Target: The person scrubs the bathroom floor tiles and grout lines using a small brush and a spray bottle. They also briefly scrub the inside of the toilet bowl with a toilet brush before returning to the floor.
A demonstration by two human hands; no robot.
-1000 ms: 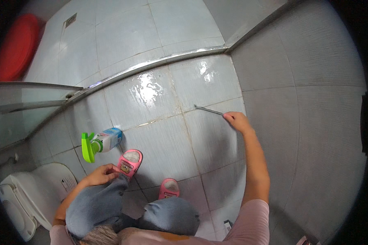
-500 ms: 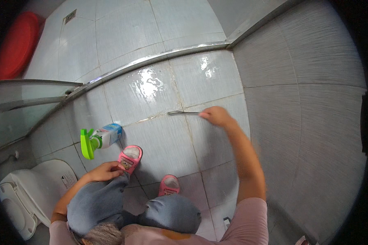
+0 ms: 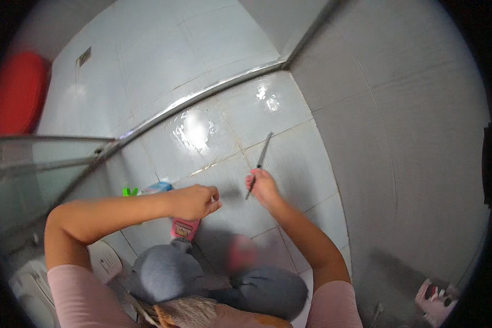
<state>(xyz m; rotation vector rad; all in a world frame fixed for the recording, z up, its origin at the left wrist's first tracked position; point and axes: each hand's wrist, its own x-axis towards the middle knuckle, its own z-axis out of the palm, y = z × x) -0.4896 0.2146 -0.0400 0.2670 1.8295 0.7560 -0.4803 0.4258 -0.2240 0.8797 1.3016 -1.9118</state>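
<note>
My right hand (image 3: 263, 187) grips a long, slim, dark tool (image 3: 264, 151) with a narrow blade-like end. This end points away to the upper right, and the rear end sticks out below my fingers. The tool's exact kind is unclear. Left of it, my left hand (image 3: 194, 202) hangs over the floor with fingers curled and nothing visible in them. Partly hidden behind my left forearm is a spray bottle (image 3: 157, 187) with a blue and white body and a bright green trigger. Light grey floor tiles (image 3: 295, 158) with discoloured joints lie under both hands.
A metal-edged sill (image 3: 202, 98) crosses the floor ahead. At far left are a red basin (image 3: 19, 93) and a glass panel (image 3: 49, 158). The toilet (image 3: 33, 290) stands lower left. A grey tiled wall (image 3: 399, 136) rises at right. My pink slippers (image 3: 185, 228) are below.
My left hand has risen from my knee and moved right, its forearm now covering part of the spray bottle. My right hand has drawn nearer, and the tool has turned from pointing left to pointing away.
</note>
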